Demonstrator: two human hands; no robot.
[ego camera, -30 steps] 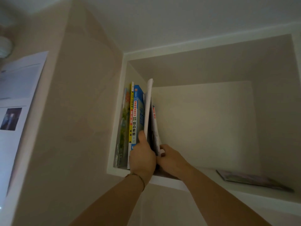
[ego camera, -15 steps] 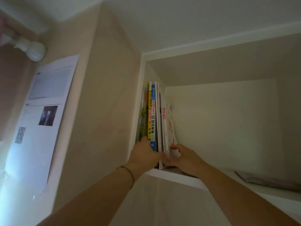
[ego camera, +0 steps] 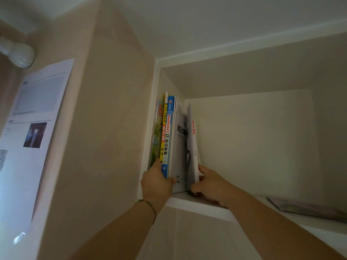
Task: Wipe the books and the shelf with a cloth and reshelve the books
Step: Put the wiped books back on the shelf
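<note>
Head view: books [ego camera: 170,136] upright at centre frame, packed against left wall of shelf [ego camera: 197,203]. Left hand [ego camera: 156,182] braces spines, fingers hidden, grip unclear. Right hand [ego camera: 210,182] pinches outermost thin book [ego camera: 192,147] at base. Flat book [ego camera: 308,209] lower right unshelved. No cloth visible. Reshelving apparently near done.

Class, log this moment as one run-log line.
left hand: steadies upright books | right hand: grips white booklet | flat book: lying on shelf
</note>
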